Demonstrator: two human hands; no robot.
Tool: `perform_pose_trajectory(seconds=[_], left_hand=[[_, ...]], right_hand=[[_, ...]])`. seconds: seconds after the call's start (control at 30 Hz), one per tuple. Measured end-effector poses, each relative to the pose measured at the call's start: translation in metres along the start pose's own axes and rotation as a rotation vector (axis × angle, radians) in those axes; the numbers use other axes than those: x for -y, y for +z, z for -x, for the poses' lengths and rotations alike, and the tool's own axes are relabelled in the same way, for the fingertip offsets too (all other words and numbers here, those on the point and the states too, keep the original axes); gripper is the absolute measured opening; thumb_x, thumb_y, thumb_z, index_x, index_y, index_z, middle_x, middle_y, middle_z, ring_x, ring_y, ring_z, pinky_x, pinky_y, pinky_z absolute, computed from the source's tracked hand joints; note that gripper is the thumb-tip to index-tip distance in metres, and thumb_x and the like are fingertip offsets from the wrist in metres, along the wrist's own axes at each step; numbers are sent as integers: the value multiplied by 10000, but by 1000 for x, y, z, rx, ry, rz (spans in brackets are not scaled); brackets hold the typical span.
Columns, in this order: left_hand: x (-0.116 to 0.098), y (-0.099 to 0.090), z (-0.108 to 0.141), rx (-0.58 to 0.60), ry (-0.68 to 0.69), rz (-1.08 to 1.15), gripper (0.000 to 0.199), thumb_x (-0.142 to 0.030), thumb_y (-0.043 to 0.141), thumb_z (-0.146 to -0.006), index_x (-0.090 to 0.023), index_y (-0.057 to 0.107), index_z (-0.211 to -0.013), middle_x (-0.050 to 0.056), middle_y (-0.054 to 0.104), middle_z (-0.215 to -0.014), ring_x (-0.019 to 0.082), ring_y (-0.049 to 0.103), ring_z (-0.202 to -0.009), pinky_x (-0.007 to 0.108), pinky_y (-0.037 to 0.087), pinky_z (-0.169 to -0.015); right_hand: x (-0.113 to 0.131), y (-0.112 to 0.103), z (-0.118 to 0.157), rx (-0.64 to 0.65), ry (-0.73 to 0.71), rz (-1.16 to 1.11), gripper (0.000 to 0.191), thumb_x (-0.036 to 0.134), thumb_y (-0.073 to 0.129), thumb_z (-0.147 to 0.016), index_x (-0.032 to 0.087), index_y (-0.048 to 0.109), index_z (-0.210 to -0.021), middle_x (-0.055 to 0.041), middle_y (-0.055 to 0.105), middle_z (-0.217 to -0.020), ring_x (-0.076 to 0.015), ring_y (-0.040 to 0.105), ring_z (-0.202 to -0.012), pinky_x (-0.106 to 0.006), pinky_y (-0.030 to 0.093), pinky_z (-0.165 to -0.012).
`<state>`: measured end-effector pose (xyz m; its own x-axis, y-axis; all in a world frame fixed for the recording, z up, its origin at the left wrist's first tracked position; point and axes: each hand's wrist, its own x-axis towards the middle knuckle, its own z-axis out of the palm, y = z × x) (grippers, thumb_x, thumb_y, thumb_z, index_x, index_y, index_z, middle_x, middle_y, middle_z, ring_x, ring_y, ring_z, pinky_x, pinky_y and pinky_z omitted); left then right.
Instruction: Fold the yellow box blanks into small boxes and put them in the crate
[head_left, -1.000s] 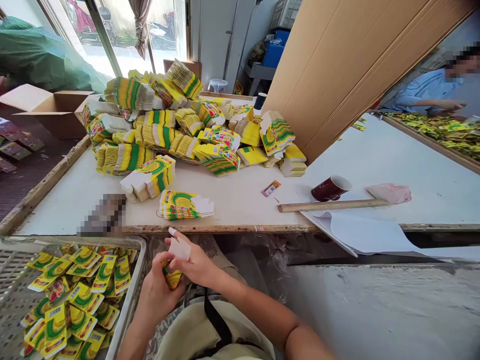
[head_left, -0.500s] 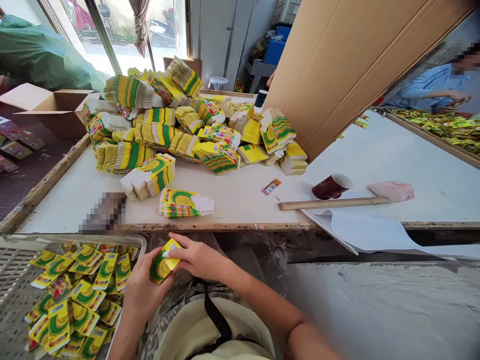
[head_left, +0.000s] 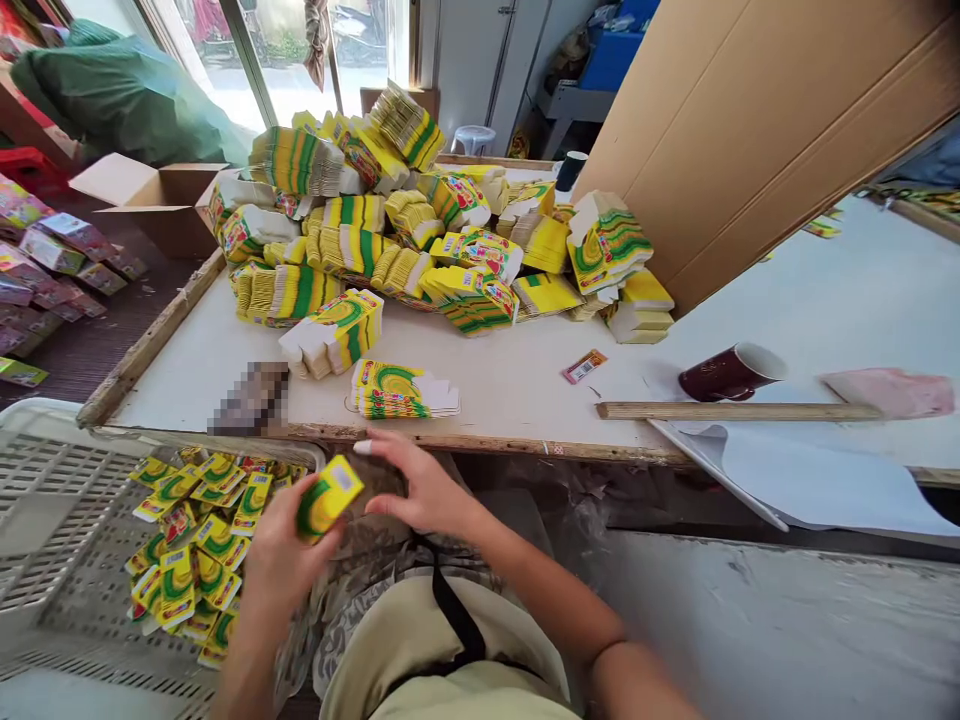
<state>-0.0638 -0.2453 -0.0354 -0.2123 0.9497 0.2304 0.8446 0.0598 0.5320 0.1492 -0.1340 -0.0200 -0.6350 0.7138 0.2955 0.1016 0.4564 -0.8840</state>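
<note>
My left hand (head_left: 289, 545) grips a small yellow-and-green box (head_left: 328, 497) just in front of the table edge. To its right, my right hand (head_left: 420, 490) is apart from the box, fingers spread, with a white cover on one fingertip. A short stack of flat yellow cartons (head_left: 401, 390) lies near the table's front edge, beyond my hands. Behind it stands a bundle of cartons (head_left: 341, 330). Filled-looking yellow boxes (head_left: 217, 540) lie loosely in a grey plastic basket (head_left: 82, 560) at the lower left.
A large heap of bundled cartons (head_left: 360, 235) covers the table's back left. A tall cardboard sheet (head_left: 720, 130) stands right of it. Farther right are a dark red mug (head_left: 724, 375), a wooden stick (head_left: 735, 411) and white paper (head_left: 817, 480). A small packet (head_left: 585, 366) lies mid-table.
My right hand has let go of the box and opened, moving off to the right. My left hand keeps the box. The view has turned left, showing more of the basket.
</note>
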Motion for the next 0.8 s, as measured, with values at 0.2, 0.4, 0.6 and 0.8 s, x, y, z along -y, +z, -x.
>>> perform_pose_trajectory(seconds=[0.2,0.4,0.6,0.8], left_hand=[[47,-34,21,-268,-339,-246,990,-760,560,-707,-75,436,-1412,253,578,-1311,450,515,-1248,616,384,-1053],[20,3,17,-40,-251,213,547,-604,633,-772,-204,645,-1145,133,679,-1189,320,615,-1150,515,449,-1044],[-27,47,-3,138,-284,822,635,-500,724,-758,-217,545,-1298,146,673,-1228,292,649,-1139,486,527,-973],[-60,51,-32,-275,-425,1343,478,-612,531,-851,-260,601,-1167,97,695,-1091,280,669,-1045,480,549,-920]], right_hand=[[-31,-27,-37,-286,299,513,410,171,634,-864,136,557,-1266,-173,638,-1196,-297,563,-1139,-453,435,-1003],[-48,-26,-47,-289,317,546,360,80,622,-811,150,570,-1160,-138,640,-1071,-283,554,-1034,-446,427,-953],[-27,-18,-33,-285,228,311,400,85,551,-815,189,461,-1191,-44,613,-946,-194,596,-874,-339,506,-807],[11,25,4,-20,154,-311,376,131,623,-807,219,467,-1137,2,608,-917,-126,596,-763,-260,520,-719]])
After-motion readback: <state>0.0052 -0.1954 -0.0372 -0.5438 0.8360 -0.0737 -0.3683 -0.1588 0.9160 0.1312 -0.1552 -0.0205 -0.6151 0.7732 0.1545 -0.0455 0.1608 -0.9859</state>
